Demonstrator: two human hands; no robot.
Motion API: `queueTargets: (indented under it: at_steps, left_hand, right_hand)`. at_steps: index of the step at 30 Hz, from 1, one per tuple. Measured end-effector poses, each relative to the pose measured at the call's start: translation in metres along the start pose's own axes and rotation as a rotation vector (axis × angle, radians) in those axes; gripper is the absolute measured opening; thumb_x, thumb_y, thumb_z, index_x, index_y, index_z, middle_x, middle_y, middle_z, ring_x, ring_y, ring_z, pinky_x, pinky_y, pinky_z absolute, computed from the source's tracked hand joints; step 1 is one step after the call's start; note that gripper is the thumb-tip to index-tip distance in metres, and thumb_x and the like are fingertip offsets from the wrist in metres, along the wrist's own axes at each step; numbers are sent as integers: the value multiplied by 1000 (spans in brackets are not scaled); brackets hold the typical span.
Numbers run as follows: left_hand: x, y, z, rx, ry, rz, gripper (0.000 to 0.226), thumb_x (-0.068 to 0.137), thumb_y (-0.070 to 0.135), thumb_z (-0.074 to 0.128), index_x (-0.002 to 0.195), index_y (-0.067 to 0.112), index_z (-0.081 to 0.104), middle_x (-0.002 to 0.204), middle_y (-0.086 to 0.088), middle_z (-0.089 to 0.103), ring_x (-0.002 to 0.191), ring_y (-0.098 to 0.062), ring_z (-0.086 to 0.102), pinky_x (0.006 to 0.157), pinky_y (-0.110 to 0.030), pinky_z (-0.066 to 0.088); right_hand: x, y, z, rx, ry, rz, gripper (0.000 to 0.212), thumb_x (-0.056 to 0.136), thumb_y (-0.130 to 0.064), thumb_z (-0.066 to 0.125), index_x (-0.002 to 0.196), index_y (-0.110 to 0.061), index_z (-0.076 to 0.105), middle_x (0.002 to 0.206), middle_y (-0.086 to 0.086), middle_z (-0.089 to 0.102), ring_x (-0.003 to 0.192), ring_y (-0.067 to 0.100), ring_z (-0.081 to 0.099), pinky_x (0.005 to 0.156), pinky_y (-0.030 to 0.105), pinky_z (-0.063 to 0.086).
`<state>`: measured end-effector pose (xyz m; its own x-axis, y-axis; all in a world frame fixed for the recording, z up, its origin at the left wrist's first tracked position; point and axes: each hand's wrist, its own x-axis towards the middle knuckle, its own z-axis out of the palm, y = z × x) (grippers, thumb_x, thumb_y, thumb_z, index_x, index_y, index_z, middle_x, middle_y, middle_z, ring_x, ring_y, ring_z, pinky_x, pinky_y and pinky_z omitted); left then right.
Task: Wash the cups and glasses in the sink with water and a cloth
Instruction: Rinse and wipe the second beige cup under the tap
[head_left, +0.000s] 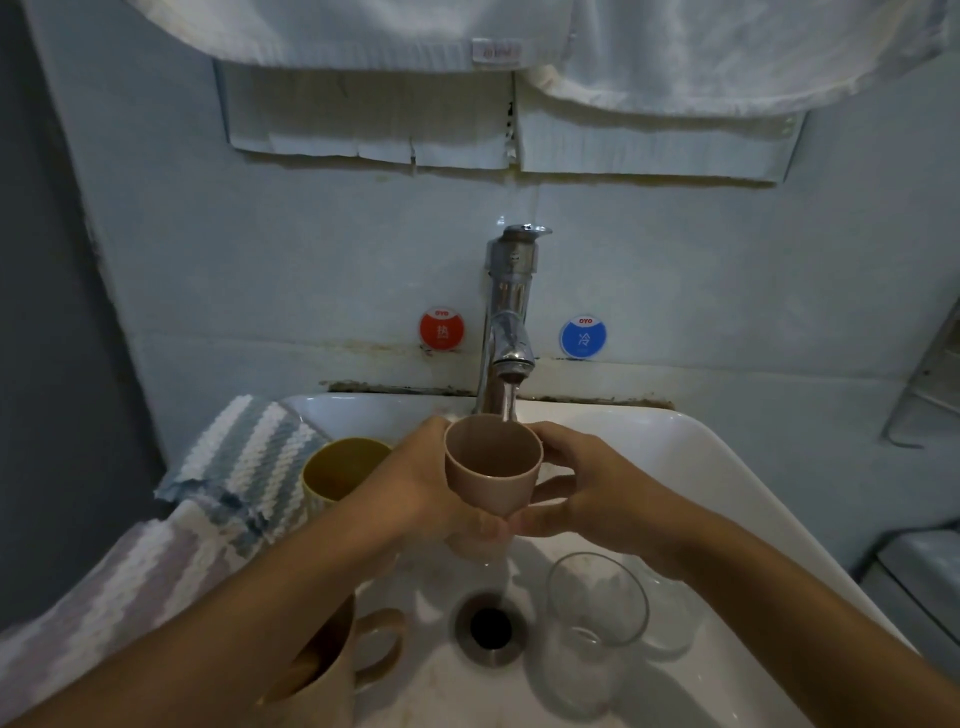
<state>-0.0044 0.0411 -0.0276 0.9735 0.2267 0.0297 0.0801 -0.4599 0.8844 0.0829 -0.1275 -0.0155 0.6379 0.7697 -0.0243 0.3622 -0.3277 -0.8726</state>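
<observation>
Pink cup (492, 467), one, gripped by left hand (431, 483) and right hand (587, 486); yellow cup (340, 470), handled mug (332, 670) partly hidden; two glasses (592, 618).

Hotel-type bathroom. White washbasin (727, 467); chrome tap (506, 322) behind it on tiled wall, flanked by red hot sticker (442, 329) and blue cold sticker (583, 336); white towels (519, 36) hanging above tap.

On my feed, both forearms are bare to the frame edge near the sink (727, 467); hands (597, 483) ungloved, no rings or watch visible.
</observation>
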Motion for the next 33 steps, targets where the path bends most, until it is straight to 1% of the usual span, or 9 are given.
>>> queueTargets:
  at_steps: [4, 5, 8, 9, 12, 17, 20, 26, 33]
  left_hand:
    - [-3, 2, 3, 10, 17, 18, 110, 29, 44, 91, 130, 34, 49, 123, 11, 62, 113, -17, 61, 86, -42, 58]
    - [-4, 3, 4, 33, 31, 21, 109, 32, 40, 92, 131, 33, 47, 124, 11, 61, 114, -16, 60, 87, -42, 58]
    - [-5, 4, 5, 64, 59, 12, 99, 51, 18, 94, 134, 27, 41, 125, 7, 56, 115, -16, 57, 92, -41, 55]
    - [-5, 5, 5, 75, 59, 11, 97, 54, 15, 93, 135, 26, 40, 125, 6, 56, 115, -17, 56, 93, -41, 55]
    - [-6, 6, 4, 100, 61, 7, 96, 56, 15, 93, 135, 25, 40, 126, 5, 56, 115, -17, 57, 93, -41, 55]
    - [-6, 4, 5, 107, 73, 28, 92, 57, 15, 93, 133, 24, 42, 126, 5, 57, 115, -15, 57, 94, -41, 54]
    - [-6, 5, 5, 111, 75, 33, 93, 55, 18, 94, 132, 25, 43, 124, 7, 58, 114, -15, 58, 93, -41, 55]
    - [-6, 4, 4, 79, 56, 26, 90, 53, 17, 94, 128, 27, 46, 121, 8, 60, 112, -14, 60, 92, -41, 56]
    - [-8, 3, 3, 75, 47, 51, 90, 49, 21, 95, 126, 29, 49, 120, 10, 62, 111, -11, 61, 92, -41, 56]
  right_hand:
    - [-1, -1, -1, -32, 41, -5, 73, 72, -6, 85, 130, -32, 49, 124, -11, 59, 101, 12, 64, 68, 17, 57]
    - [-2, -1, -1, -35, 46, -10, 73, 71, -5, 85, 129, -32, 50, 124, -10, 59, 101, 12, 64, 68, 17, 57]
    - [-2, -1, 0, -56, 57, -28, 74, 70, -5, 86, 130, -29, 51, 124, -10, 59, 101, 12, 64, 72, 18, 58]
    - [-2, -1, 0, -58, 56, -29, 74, 70, -5, 87, 130, -28, 51, 124, -9, 59, 101, 12, 64, 74, 19, 58]
    - [-2, 0, 0, -55, 54, -35, 74, 70, -5, 86, 131, -27, 51, 124, -9, 58, 101, 12, 64, 76, 19, 58]
    - [-1, 0, 0, -75, 66, -27, 74, 70, -6, 87, 129, -30, 50, 123, -10, 58, 99, 10, 63, 69, 15, 57]
    - [-1, 0, -1, -82, 75, -25, 74, 69, -6, 87, 128, -30, 51, 122, -10, 59, 99, 11, 64, 72, 17, 58]
    - [0, 2, -2, -106, 78, -19, 74, 70, -8, 87, 131, -28, 51, 123, -8, 59, 100, 12, 65, 76, 21, 59]
    - [1, 2, -2, -117, 88, -17, 74, 68, -8, 88, 127, -31, 50, 119, -11, 59, 96, 11, 65, 72, 19, 59]
